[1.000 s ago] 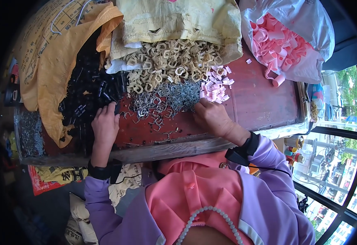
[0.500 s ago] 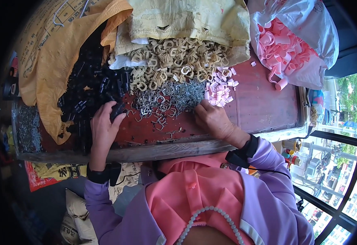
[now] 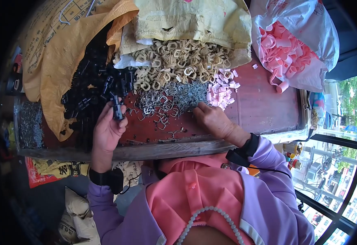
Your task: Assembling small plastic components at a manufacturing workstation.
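My left hand (image 3: 109,130) grips a black plastic part (image 3: 117,109) between thumb and fingers, just in front of a heap of similar black parts (image 3: 90,83). At the near edge of a pile of tiny grey metal pieces (image 3: 191,96), my right hand (image 3: 212,119) has its fingertips pinched together; whatever they hold is hidden. Curved metal clips (image 3: 154,104) lie scattered between the hands. Small pink pieces (image 3: 220,90) sit just beyond my right fingers. Behind the metal pieces spreads a heap of beige plastic loops (image 3: 182,61).
A yellowish sack (image 3: 194,20) lies behind the beige loops. An orange woven sack (image 3: 51,77) drapes around the black parts at left. At the back right, a white plastic bag (image 3: 309,69) holds pink curved pieces (image 3: 284,47). The red tabletop (image 3: 264,106) has a wooden front edge (image 3: 158,151).
My left hand has turned palm-up and brought a black part away from the heap. My right hand stays by the metal pieces, shifted only slightly.
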The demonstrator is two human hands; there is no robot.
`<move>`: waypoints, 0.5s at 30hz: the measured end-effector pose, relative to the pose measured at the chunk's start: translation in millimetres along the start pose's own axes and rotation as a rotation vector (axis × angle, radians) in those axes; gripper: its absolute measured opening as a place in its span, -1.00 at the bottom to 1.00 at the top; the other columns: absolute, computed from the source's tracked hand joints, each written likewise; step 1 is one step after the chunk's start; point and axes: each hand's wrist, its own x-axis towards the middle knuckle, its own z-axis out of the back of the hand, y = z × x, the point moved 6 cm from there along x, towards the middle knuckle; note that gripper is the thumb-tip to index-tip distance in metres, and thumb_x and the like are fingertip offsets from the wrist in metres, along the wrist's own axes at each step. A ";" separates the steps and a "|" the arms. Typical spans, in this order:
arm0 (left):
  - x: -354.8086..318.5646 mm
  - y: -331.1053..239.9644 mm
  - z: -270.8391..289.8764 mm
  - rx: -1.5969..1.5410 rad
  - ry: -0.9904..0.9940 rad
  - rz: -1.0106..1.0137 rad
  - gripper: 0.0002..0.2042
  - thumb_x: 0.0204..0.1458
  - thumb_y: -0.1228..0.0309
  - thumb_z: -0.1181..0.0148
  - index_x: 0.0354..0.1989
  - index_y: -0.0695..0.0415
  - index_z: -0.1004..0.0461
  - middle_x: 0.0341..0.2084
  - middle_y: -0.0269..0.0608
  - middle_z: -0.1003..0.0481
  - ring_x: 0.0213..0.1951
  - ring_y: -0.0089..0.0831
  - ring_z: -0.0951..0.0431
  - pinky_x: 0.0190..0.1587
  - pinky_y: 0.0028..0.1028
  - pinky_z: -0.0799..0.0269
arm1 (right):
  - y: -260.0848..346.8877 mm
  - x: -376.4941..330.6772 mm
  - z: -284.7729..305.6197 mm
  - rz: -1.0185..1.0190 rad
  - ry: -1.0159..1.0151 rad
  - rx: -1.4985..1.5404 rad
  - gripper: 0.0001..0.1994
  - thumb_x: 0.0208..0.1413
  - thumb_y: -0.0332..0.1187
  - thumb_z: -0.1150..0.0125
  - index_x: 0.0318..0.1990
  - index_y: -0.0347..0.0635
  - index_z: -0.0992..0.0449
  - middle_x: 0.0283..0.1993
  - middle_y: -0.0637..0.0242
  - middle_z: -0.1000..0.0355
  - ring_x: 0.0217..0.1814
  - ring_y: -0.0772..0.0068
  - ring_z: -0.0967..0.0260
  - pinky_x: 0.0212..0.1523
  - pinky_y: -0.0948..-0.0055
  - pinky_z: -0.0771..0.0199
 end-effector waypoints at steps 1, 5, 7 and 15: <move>2.9 7.2 -5.2 -0.051 0.032 0.050 -0.67 0.01 0.43 0.10 -0.02 0.18 -0.13 -0.37 -0.20 -0.31 -0.55 -0.55 -0.25 -0.55 -0.69 -0.18 | -0.4 0.4 -0.6 0.001 0.007 -0.003 -0.90 -0.25 -0.49 0.00 -0.49 -0.21 -0.26 -0.52 0.24 -0.15 -0.62 0.24 -0.25 -0.65 0.37 -0.33; 8.2 27.2 -15.1 -0.060 0.067 0.123 -0.63 0.01 0.41 0.10 0.01 0.20 -0.11 -0.37 -0.20 -0.31 -0.55 -0.56 -0.25 -0.55 -0.69 -0.19 | -1.9 -1.1 2.5 0.002 -0.002 0.090 -0.89 -0.24 -0.49 0.00 -0.47 -0.22 -0.26 -0.50 0.24 -0.15 -0.61 0.23 -0.25 -0.64 0.37 -0.34; 8.9 31.9 -14.5 -0.038 0.066 0.135 -0.62 0.01 0.41 0.10 0.02 0.20 -0.10 -0.38 -0.21 -0.31 -0.55 -0.56 -0.24 -0.55 -0.69 -0.19 | -1.1 -1.4 2.0 0.008 -0.012 0.090 -0.89 -0.24 -0.48 0.00 -0.48 -0.22 -0.26 -0.50 0.23 -0.16 -0.61 0.23 -0.26 -0.64 0.38 -0.34; 8.0 41.4 -15.5 0.075 0.052 0.219 -0.69 0.01 0.37 0.08 -0.06 0.18 -0.19 -0.38 -0.18 -0.38 -0.53 -0.58 -0.35 -0.52 -0.69 -0.27 | -3.0 -1.9 -4.8 -0.006 -0.009 0.085 -0.89 -0.22 -0.46 0.02 -0.45 -0.22 -0.27 -0.48 0.22 -0.17 -0.60 0.24 -0.27 -0.63 0.38 -0.35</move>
